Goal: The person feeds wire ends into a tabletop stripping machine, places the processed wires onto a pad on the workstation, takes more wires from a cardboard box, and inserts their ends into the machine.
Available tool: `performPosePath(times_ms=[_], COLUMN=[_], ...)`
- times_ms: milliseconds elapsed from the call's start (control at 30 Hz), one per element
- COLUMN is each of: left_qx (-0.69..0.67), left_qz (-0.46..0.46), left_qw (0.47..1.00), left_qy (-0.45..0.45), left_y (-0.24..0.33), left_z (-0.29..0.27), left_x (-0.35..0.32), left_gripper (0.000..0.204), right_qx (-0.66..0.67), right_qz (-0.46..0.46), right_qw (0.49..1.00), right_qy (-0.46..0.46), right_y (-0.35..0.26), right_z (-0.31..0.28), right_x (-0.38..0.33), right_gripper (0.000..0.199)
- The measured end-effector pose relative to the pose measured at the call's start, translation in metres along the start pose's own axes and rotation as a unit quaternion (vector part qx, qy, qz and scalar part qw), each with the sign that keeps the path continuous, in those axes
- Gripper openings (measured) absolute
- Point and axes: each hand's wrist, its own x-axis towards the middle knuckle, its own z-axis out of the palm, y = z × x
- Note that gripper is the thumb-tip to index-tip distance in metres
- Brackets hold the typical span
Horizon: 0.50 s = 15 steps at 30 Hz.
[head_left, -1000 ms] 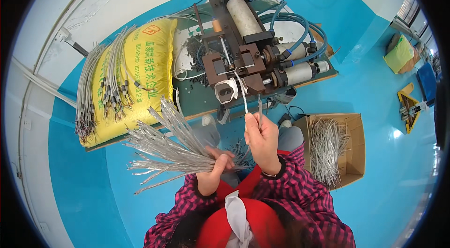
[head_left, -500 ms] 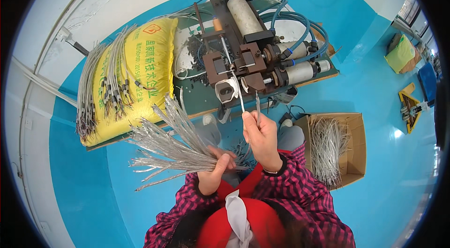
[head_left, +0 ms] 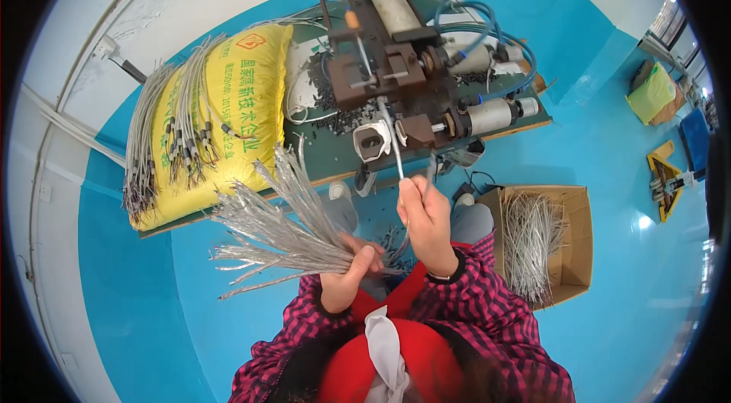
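Note:
My left hand (head_left: pixel 347 278) is closed round a thick bundle of cables (head_left: pixel 282 241), whose silvery braided ends fan out to the left. In my right hand (head_left: pixel 428 222) a single light grey cable (head_left: pixel 394 145) is pinched between thumb and fingers. It points up and away, its far end reaching in at the dark metal jaws (head_left: pixel 369 83) of a stripping machine with cylinders. Those jaws look pressed together, though blur hides the cable's tip. A white-wrapped block (head_left: pixel 371 141) sits just left of the cable. Another grey strand (head_left: pixel 432 169) rises behind my right fingers.
Left on the green bench (head_left: pixel 324 150) lies a stuffed yellow sack (head_left: pixel 221 117) with grey cables (head_left: pixel 148 148) draped over it. Dark scraps (head_left: pixel 324 83) litter the bench by the machine. Blue air hoses (head_left: pixel 495 30) loop at the right. A cardboard box (head_left: pixel 575 251) of silvery strands (head_left: pixel 531 243) stands on the floor.
The machine's upper jaw blocks, apart before, have come together at the cable's far end. My right hand keeps its pinch on the cable, and my left hand still grips the bundle. The view has shifted slightly.

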Motion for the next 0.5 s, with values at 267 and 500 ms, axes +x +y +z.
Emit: performPosePath(times_ms=[267,500], left_qx=[0.016,0.034], left_qz=[-0.005,-0.044], left_qw=[1.000,0.998], left_qy=[-0.011,-0.010], left_y=[-0.008,-0.004], left_z=[-0.002,0.004], left_x=[0.002,0.000], left_gripper=[0.012,0.013], right_qx=[0.039,0.117], right_qz=[-0.045,0.034], right_qw=[0.994,0.985], right_qy=[-0.095,-0.123], right_y=[-0.002,-0.010], right_z=[-0.010,-0.013], right_x=[-0.022,-0.027], right_gripper=[0.023,0.024])
